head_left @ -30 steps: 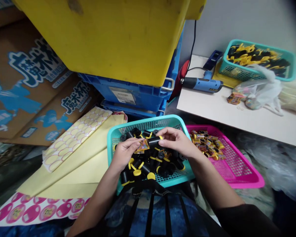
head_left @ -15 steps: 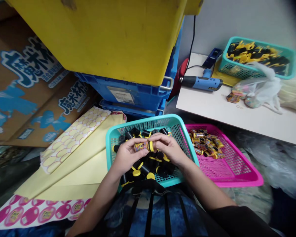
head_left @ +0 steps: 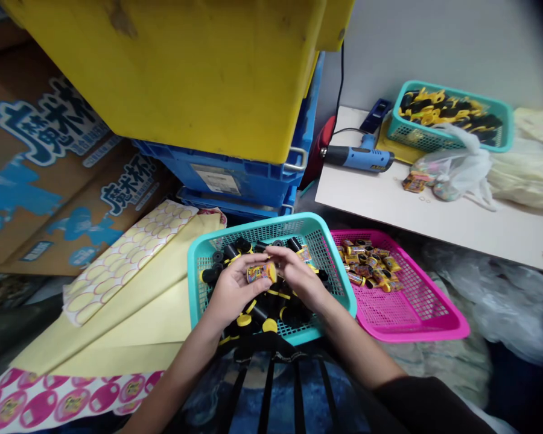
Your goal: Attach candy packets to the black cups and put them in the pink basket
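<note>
My left hand (head_left: 233,288) is closed round a small canister (head_left: 259,272) with a colourful printed label and a yellow end turned towards the right. Close beside that end is my right hand (head_left: 301,278), its fingers loosely bent and apart; whether they touch the canister I cannot tell. Both hands are over a turquoise basket (head_left: 195,289) that holds many black canisters (head_left: 259,310) with yellow caps. Some of these are hidden beneath my hands. To the right, a pink basket (head_left: 434,298) contains a heap of labelled canisters (head_left: 366,262).
Sticker sheets (head_left: 131,259) lie at the left, by printed cardboard boxes (head_left: 63,205). A yellow bin (head_left: 199,78) rests on blue crates (head_left: 235,175) ahead. On the white table (head_left: 357,193) are a heat gun (head_left: 359,158), a plastic bag (head_left: 466,166) and another turquoise basket (head_left: 429,139).
My right fingers have come off the canister's yellow cap and spread a little. The canister has turned in my left hand, so its yellow end faces me more. The view has shifted slightly.
</note>
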### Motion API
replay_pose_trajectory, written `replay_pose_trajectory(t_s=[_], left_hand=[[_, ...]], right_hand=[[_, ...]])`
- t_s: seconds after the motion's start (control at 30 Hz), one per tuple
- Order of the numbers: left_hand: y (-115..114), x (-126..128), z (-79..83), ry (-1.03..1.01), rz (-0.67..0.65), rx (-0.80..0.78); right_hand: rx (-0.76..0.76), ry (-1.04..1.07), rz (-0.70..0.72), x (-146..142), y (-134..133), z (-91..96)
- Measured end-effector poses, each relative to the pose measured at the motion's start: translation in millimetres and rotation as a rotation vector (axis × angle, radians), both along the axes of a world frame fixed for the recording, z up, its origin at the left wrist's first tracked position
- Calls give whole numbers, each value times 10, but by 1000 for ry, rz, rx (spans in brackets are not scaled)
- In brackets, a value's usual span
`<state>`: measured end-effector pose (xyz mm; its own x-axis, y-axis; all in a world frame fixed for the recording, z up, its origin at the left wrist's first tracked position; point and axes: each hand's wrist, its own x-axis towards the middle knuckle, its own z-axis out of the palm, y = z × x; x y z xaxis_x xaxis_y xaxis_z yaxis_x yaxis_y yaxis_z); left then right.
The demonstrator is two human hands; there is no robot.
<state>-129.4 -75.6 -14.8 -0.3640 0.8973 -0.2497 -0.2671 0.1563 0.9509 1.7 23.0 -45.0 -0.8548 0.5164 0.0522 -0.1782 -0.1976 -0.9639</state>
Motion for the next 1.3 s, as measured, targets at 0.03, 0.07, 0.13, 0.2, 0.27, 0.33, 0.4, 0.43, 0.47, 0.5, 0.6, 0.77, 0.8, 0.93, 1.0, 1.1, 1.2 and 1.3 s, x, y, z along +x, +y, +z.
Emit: replay_pose_trajectory(t_s=[0.03, 0.07, 0.13, 0.2, 0.27, 0.33, 0.4, 0.43, 0.47, 0.5, 0.6, 0.77, 0.8, 0.93, 1.0, 1.1, 1.2, 1.3], left_hand=[[1, 1, 4, 1, -23, 3], [1, -10, 9, 6, -57, 9], [-6, -84, 16, 72, -99, 13], [-31, -221, 13, 300, -66, -34], [-73, -375, -10, 676, -46, -116], [-117, -485, -53, 1018, -146, -188], [-139, -521, -114, 1216, -273, -227], [-137, -516, -147, 1263, -301, -243], [-126, -503, -181, 1288, -302, -256], [-106, -487, -213, 1295, -278, -261], [-16, -473, -299, 1201, -201, -225], [82, -561, -381, 1088, -144, -183], [85, -574, -384, 1088, -121, -185], [108, -564, -368, 1117, -143, -173], [137, -545, -364, 1109, -192, -167], [159, -563, -372, 1055, -170, -166], [101, -638, -376, 1019, -77, -161], [-9, -699, -354, 1008, 1, -155]], right_hand=[[201, -3, -19, 56, 8, 72], [405, -15, -54, 130, 21, 152], [700, -66, -210, 347, 87, 308], [839, -214, -490, 651, 222, 405], [971, -538, -775, 978, 407, 405], [1093, -837, -770, 1218, 574, 324], [1142, -928, -696, 1282, 657, 222], [1138, -905, -652, 1243, 658, 182], [1118, -858, -613, 1162, 636, 156], [1087, -803, -570, 1053, 597, 143], [986, -688, -486, 660, 451, 154], [844, -631, -331, 187, 326, 143], [823, -632, -290, 127, 316, 124], [788, -672, -125, -49, 280, 11], [794, -699, -81, -105, 265, -42], [787, -708, -75, -135, 258, -71], [757, -707, -113, -119, 264, -38], [720, -679, -161, -135, 253, 2]])
